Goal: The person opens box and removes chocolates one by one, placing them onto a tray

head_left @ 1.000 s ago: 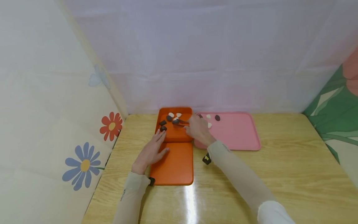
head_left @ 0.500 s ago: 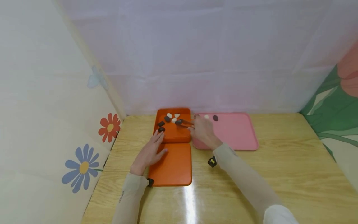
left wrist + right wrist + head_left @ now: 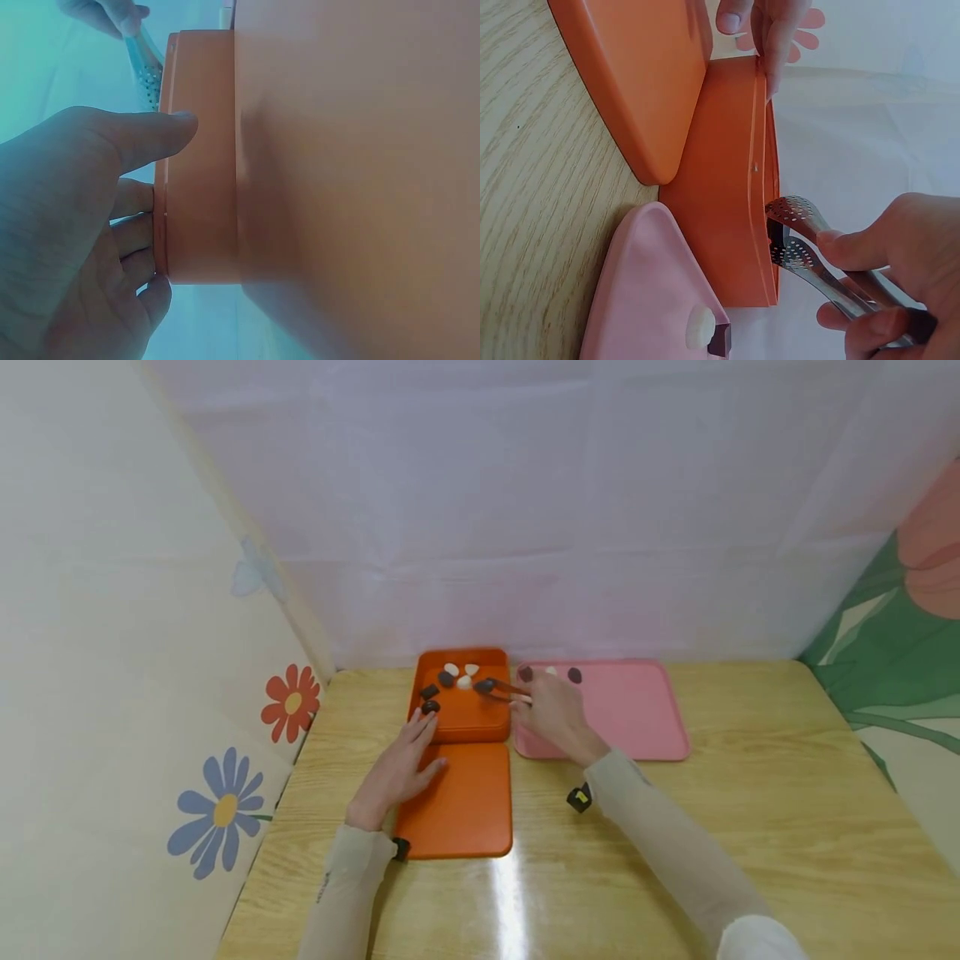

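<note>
My right hand [image 3: 551, 714] grips metal tongs [image 3: 504, 690] with perforated heads, held over the right part of the orange box [image 3: 472, 732]. In the right wrist view a dark piece [image 3: 778, 232] shows between the tongs' heads [image 3: 798, 256], right at the box rim. Inside the box lie several white pieces [image 3: 465, 682] and dark pieces [image 3: 429, 692], like small chocolates or pebbles. My left hand [image 3: 397, 774] rests its fairly straight fingers on the box's front left rim. Its thumb [image 3: 154, 139] is spread apart, by the box's front wall.
An orange lid [image 3: 457, 802] lies on the wooden table [image 3: 637, 835] in front of the box. Right of the box is a pink tray [image 3: 630, 714], bearing dark pieces [image 3: 574, 675] and white pieces [image 3: 700, 326] along its far left part. A pale cloth wall [image 3: 525, 527] rises behind.
My right hand and the tongs have shifted a little to the right, from the middle of the box toward its right side. My left hand stays on the rim.
</note>
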Available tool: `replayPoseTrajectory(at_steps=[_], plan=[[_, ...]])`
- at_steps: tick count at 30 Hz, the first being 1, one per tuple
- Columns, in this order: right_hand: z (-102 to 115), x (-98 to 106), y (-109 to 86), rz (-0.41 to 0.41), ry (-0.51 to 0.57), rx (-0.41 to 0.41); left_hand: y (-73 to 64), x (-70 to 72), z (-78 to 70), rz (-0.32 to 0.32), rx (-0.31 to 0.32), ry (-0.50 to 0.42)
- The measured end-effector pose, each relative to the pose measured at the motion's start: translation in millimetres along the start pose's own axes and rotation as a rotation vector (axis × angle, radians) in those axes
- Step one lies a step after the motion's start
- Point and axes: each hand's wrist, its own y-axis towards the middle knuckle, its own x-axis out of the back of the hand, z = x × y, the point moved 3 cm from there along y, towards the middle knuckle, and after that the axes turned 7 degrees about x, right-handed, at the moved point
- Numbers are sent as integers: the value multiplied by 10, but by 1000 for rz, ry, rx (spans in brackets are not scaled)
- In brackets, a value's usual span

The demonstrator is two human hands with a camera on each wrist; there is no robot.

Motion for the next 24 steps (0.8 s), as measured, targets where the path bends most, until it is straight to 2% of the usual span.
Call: replayPoseTrajectory(at_steps=[24], plan=[[-164,124,-164,-17,38,-18,-9,13,28,-6,-5,-1]])
